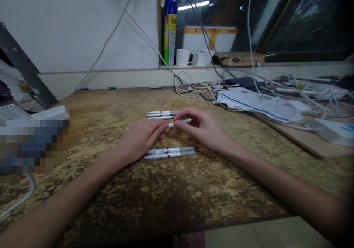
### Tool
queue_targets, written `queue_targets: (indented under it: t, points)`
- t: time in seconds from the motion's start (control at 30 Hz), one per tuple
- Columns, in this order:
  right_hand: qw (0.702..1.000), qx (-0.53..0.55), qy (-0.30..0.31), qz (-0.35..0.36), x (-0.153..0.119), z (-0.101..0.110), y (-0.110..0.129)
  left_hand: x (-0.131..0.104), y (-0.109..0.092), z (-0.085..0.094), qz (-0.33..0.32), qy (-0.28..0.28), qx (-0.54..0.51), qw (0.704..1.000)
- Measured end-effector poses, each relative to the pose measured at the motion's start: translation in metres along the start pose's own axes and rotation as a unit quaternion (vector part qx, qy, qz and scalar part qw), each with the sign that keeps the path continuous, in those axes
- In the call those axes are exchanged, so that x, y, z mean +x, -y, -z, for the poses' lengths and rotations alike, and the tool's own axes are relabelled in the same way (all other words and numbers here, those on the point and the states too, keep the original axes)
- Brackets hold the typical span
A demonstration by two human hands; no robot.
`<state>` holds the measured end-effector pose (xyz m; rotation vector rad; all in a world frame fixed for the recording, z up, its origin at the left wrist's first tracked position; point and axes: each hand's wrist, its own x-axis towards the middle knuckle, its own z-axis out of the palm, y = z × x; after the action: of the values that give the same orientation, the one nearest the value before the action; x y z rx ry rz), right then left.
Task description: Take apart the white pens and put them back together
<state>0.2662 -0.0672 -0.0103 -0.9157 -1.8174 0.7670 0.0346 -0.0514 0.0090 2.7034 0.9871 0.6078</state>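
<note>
Between my two hands a white pen (171, 125) is held level above the worn wooden table (110, 189). My left hand (143, 135) pinches its left part, with the fingers closed around that end. My right hand (200, 128) grips it farther right between thumb and fingers, and a tip pokes out past the thumb. Nearer to me lie two white and grey pens (171, 154) side by side, their darker ends to the right. Beyond my hands more white and grey pens (163, 113) lie on the table, partly covered by my fingers.
Tangled cables (193, 87), printed paper (257, 102) and a white adapter (332, 130) crowd the right side. On the sill stand a spray can (170, 32), a white mug (183, 57) and a cardboard box (239, 59). A white power strip (52, 112) sits at left.
</note>
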Motion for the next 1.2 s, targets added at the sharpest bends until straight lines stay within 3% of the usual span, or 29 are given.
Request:
queue_targets:
  t: [0.47, 0.7, 0.9, 1.13, 1.2]
  points:
    - [0.999, 0.026, -0.017, 0.008, 0.004, 0.003, 0.000, 0.000, 0.003, 0.000, 0.043, -0.003, -0.035, 0.998]
    - [0.995, 0.074, -0.052, -0.051, 0.005, 0.006, -0.003, 0.001, 0.010, -0.001, 0.012, -0.046, -0.097, 0.994]
    - [0.993, 0.044, -0.093, -0.060, 0.007, 0.010, -0.004, 0.001, 0.016, 0.000, 0.019, -0.088, -0.064, 0.994]
    - [0.984, 0.060, -0.153, -0.074, 0.009, 0.013, -0.009, 0.001, 0.022, 0.001, 0.012, -0.097, -0.043, 0.994]
    - [0.984, 0.046, -0.145, -0.092, 0.009, 0.014, -0.011, 0.001, 0.021, 0.001, 0.007, -0.095, -0.041, 0.995]
